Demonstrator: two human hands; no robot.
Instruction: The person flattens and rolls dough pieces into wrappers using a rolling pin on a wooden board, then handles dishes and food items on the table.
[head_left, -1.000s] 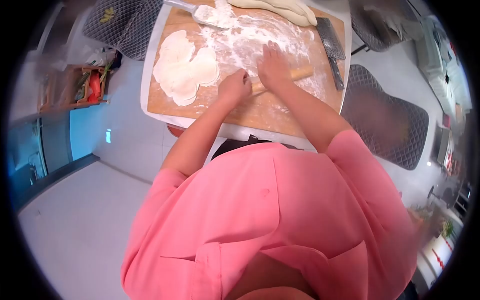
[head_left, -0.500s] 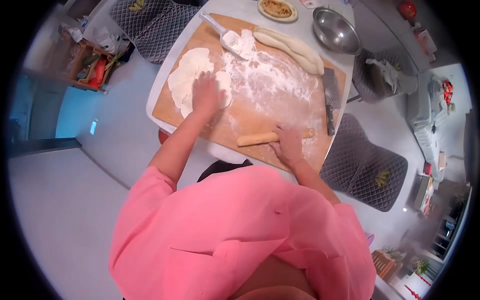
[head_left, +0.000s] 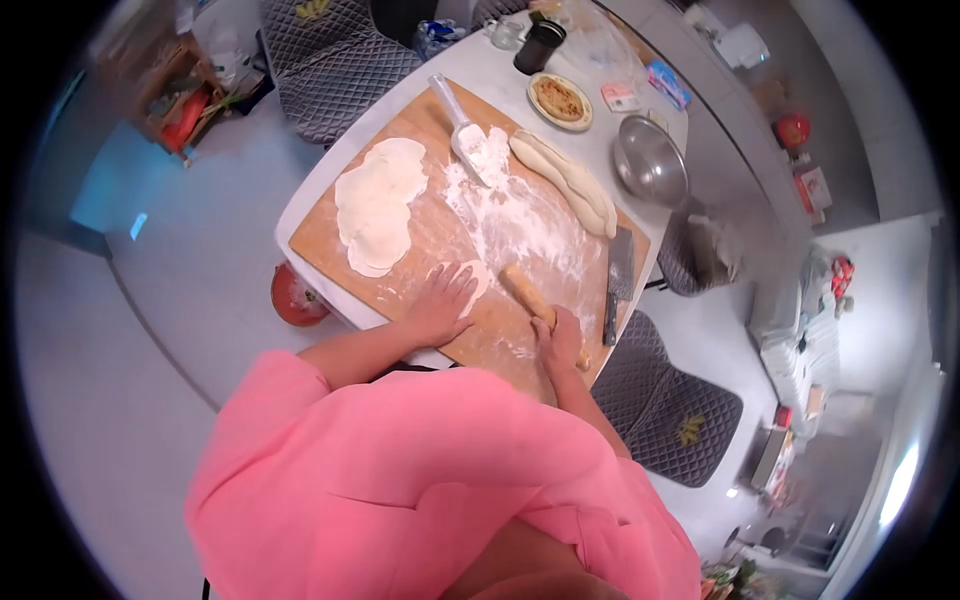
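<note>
My left hand lies flat with its fingers spread on a small round dough wrapper, which it partly covers. My right hand is closed around a wooden rolling pin, held at a slant near the board's right front. Several flat dough wrappers overlap in a pile at the left of the floured wooden board. Toward the back, a clear scoop rests in loose flour. A long rope of dough stretches along the back right, close to a cleaver.
Behind the board stand a metal bowl, a plate of flat food and a dark cup. Quilted chairs surround the table. A red bucket-like container is on the floor at the left.
My left hand has moved from the wrapper pile to a small wrapper nearer me. My right hand has swung the rolling pin from nearly level to slanted. The view has shifted.
</note>
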